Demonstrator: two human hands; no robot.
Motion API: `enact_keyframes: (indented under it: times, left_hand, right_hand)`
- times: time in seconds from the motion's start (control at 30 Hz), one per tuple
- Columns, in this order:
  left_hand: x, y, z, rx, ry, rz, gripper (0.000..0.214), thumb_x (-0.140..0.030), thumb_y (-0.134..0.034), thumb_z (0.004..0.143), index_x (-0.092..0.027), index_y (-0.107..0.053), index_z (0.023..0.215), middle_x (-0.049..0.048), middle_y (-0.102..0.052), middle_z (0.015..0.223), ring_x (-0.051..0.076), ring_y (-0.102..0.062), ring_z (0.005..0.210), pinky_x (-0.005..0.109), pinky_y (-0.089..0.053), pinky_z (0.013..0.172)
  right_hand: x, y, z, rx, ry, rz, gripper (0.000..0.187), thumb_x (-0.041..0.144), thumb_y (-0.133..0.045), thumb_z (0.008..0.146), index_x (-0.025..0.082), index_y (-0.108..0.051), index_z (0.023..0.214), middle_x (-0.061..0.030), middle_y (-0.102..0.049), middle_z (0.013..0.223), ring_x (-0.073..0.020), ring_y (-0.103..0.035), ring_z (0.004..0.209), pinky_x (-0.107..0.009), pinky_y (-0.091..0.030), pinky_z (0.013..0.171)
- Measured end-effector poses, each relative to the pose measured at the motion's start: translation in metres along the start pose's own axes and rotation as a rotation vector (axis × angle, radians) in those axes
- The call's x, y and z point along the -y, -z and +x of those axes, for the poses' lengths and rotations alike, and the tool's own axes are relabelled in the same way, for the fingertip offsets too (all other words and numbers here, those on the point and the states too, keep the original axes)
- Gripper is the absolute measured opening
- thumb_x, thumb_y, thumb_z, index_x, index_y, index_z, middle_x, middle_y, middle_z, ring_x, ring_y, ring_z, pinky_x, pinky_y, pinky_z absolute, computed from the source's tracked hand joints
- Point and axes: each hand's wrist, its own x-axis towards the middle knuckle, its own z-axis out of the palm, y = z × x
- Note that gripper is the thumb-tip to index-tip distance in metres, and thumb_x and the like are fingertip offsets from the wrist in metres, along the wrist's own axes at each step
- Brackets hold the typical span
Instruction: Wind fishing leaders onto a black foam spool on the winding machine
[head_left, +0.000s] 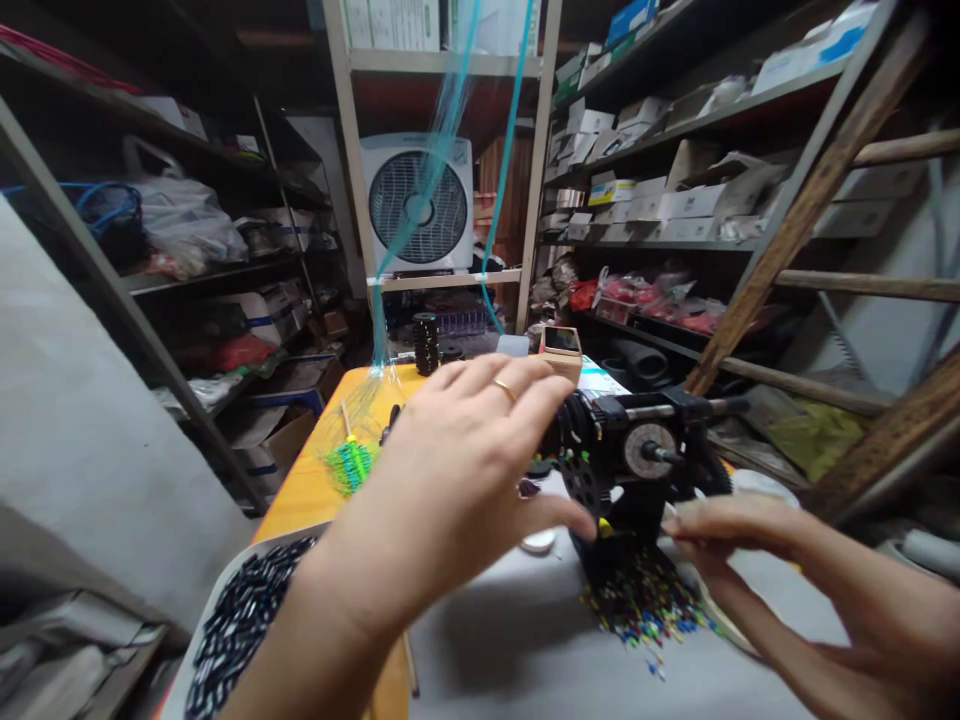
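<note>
A black hand-sized machine (630,480) with a round pale dial (651,450) and toothed wheels stands on the table. My left hand (472,450), a ring on one finger, reaches across its left side with fingers stretched and thumb apart; whether the fingertips touch it, I cannot tell. By the machine's lower right, my right hand (765,550) pinches with thumb and fingertips; something small and whitish shows there, too unclear to name. Below the machine lies a heap of tiny parts (652,600) with black bodies and coloured tips.
A white tray (214,610) of black pieces sits front left. Behind it lies a green-blue bundle (351,465) on the yellow tabletop (300,490). Turquoise strands (442,130) hang from a rack holding a box fan (418,205). A wooden ladder (795,240) leans right.
</note>
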Motion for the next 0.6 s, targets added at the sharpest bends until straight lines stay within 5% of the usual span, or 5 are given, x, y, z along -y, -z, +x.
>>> enact_keyframes:
  times: [0.07, 0.2, 0.6]
  left_hand:
    - [-0.007, -0.010, 0.003, 0.039, -0.027, 0.098, 0.065, -0.039, -0.073, 0.083, -0.020, -0.045, 0.138, 0.0056, -0.055, 0.144, 0.028, -0.052, 0.125, 0.045, -0.044, 0.103]
    - [-0.007, -0.026, 0.009, 0.009, -0.006, 0.209, 0.050, -0.016, -0.051, 0.094, -0.016, -0.038, 0.142, 0.0070, -0.065, 0.130, 0.027, -0.063, 0.107, 0.043, -0.052, 0.086]
    - [0.003, -0.009, 0.024, 0.164, 0.129, 0.020, 0.053, -0.035, -0.072, 0.079, -0.027, -0.050, 0.126, -0.0006, -0.074, 0.111, 0.028, -0.071, 0.096, 0.039, -0.054, 0.072]
  right_hand:
    - [0.001, -0.002, 0.016, -0.080, 0.017, 0.016, 0.022, 0.019, -0.067, 0.086, 0.025, -0.065, 0.107, -0.0004, -0.073, 0.097, -0.0207, -0.072, 0.079, -0.032, -0.059, 0.073]
    - [0.009, -0.008, 0.049, -0.163, 0.050, 0.046, 0.026, 0.018, -0.070, 0.086, 0.024, -0.061, 0.110, 0.0026, -0.072, 0.102, -0.0148, -0.072, 0.083, -0.026, -0.056, 0.077]
    - [0.012, -0.015, 0.089, -0.187, 0.148, 0.094, 0.019, 0.009, -0.063, 0.088, 0.022, -0.057, 0.102, 0.0022, -0.071, 0.093, -0.0115, -0.072, 0.079, -0.020, -0.056, 0.074]
